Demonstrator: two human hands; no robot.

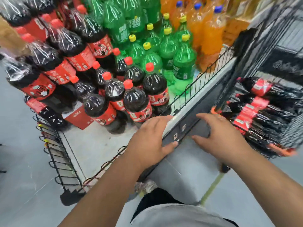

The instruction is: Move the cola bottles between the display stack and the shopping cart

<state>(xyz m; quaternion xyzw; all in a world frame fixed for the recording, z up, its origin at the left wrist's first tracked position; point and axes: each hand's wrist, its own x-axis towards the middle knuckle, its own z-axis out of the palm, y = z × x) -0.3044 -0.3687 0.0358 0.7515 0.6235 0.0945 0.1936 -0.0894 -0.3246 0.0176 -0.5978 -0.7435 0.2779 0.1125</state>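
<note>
Grey shop floor (18, 169) runs under everything in the head view, with the low display stack (91, 145) filling nine to twelve o'clock and the shopping cart (278, 46) at two to three o'clock. My left hand (150, 136) and right hand (224, 138) both hover spread and empty near the centre, over the wire fence (196, 84) that rims the display, gripping nothing. I judge the main risk to be the packed front row of cola bottles (136, 102) at eleven o'clock of my left hand. They stand shoulder to shoulder, so pulling one could tip its neighbours, and a base could catch on the fence as it crosses. Their rounded, glossy bodies look heavy and slippery for one hand. As for holders, the display carries the upright cola, then green bottles (183, 63) at twelve and orange bottles (209, 33) at one o'clock. The cart holds several laid-down cola bottles (255, 115), which might roll when another lands.
</note>
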